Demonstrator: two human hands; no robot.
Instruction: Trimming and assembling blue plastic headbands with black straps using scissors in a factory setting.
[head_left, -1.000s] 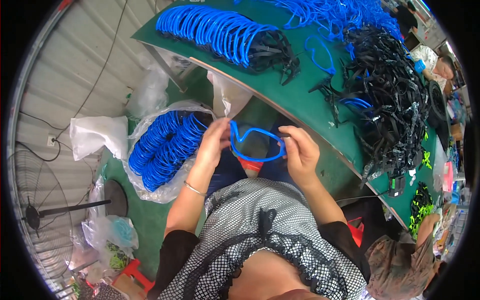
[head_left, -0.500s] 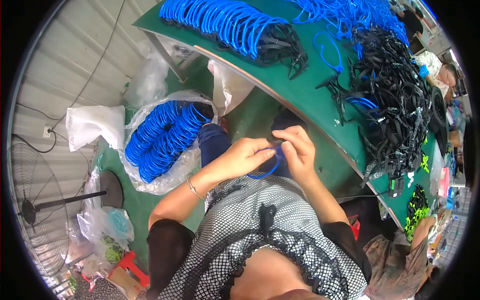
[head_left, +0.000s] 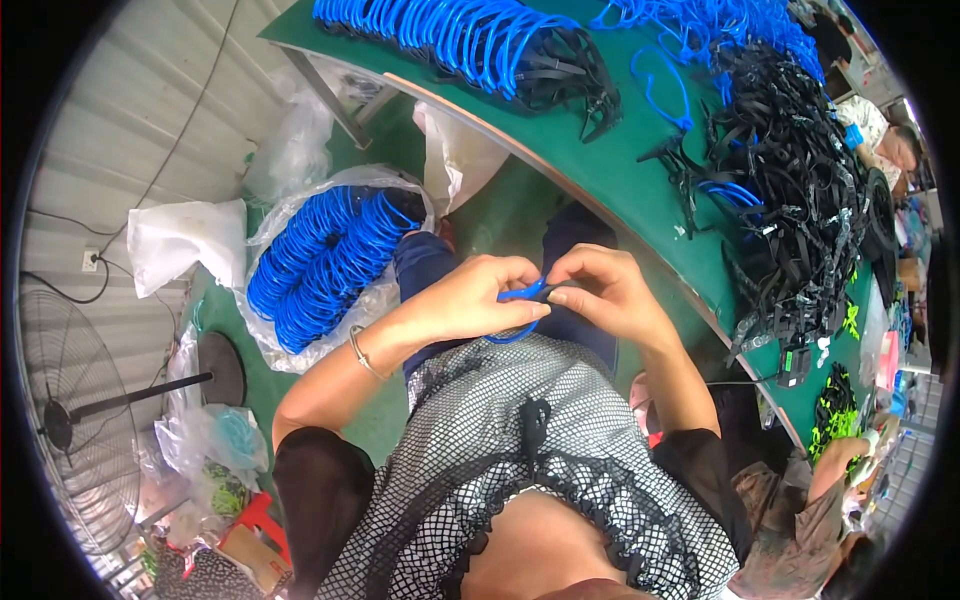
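Above my lap, my left hand (head_left: pixel 488 293) pinches a blue tube loop (head_left: pixel 512 336), which hangs below the fingers. Opposite it, my right hand (head_left: pixel 612 292) grips a short black strap (head_left: pixel 545 293) between thumb and fingers. Strap and tube meet between my fingertips. Whether they are joined cannot be made out, since the fingers cover part of both.
A green table (head_left: pixel 600 165) curves past on the right, carrying a row of blue loops (head_left: pixel 430 40) and a heap of black straps (head_left: pixel 790 180). Left stand a plastic bag of blue coils (head_left: pixel 325 265) and a fan (head_left: pixel 75 425). Other people are at the right.
My hands have turned, and the black strap now shows between them. My right hand has moved slightly right, and both elbows spread outward. The blue loop shows less below my fingers.
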